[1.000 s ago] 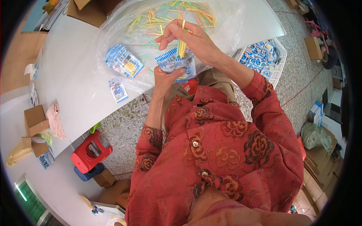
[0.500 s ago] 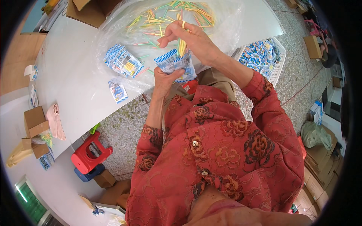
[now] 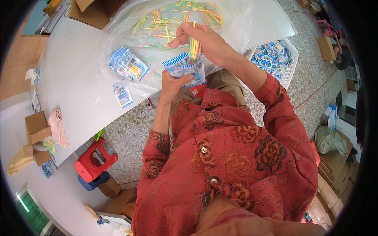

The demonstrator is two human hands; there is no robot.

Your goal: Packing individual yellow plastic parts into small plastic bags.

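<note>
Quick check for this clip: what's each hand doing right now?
Left hand: closed on a blue-and-white packet, thumb across its front.
Right hand: holding a bunch of thin coloured sticks above the packet.

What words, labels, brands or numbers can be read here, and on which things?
Nothing reads clearly enough to quote.
Blue-and-white packet in the left hand: print creased, too small.
Packet stack: print too small.
Lone packet: print blurred.
Packets in the white basket: print too small.
Thin sticks in the right hand: no print visible.
</note>
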